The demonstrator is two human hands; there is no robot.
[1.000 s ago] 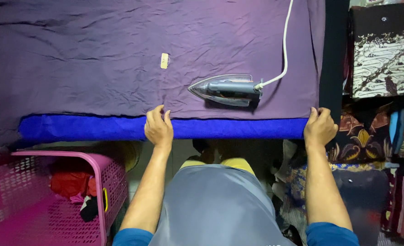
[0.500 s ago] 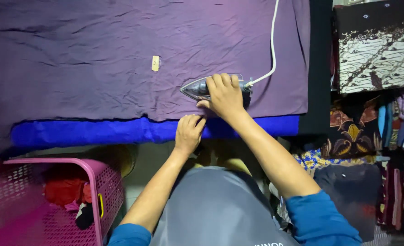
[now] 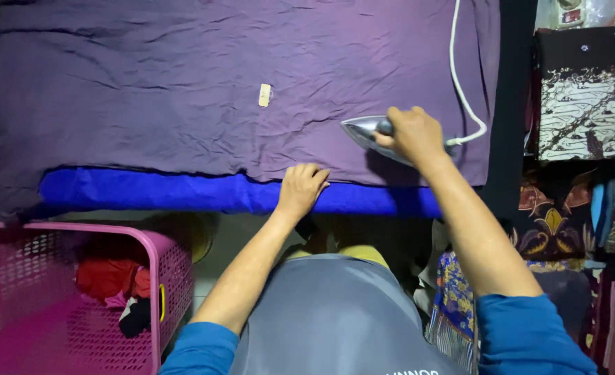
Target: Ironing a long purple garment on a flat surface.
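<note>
A wrinkled purple cloth [image 3: 182, 104] lies spread over a board with a blue cover [image 3: 169, 191] showing along its near edge. My right hand [image 3: 413, 133] grips the handle of a silver iron [image 3: 363, 130] that rests on the cloth's right part, tip pointing left. Its white cord [image 3: 460, 83] runs up and away to the top. My left hand [image 3: 300, 189] lies flat on the near edge, fingers on the purple cloth and the blue cover. A small pale label [image 3: 264, 95] sits on the cloth's middle.
A pink plastic laundry basket [image 3: 162, 278] holding red and dark clothes stands at the lower left. Patterned folded fabrics [image 3: 585, 118] are stacked at the right, with more cloth [image 3: 453, 305] beside my right arm.
My right hand left the board's edge, took hold of the iron and has slid it a little right. My left hand shifted right along the near edge.
</note>
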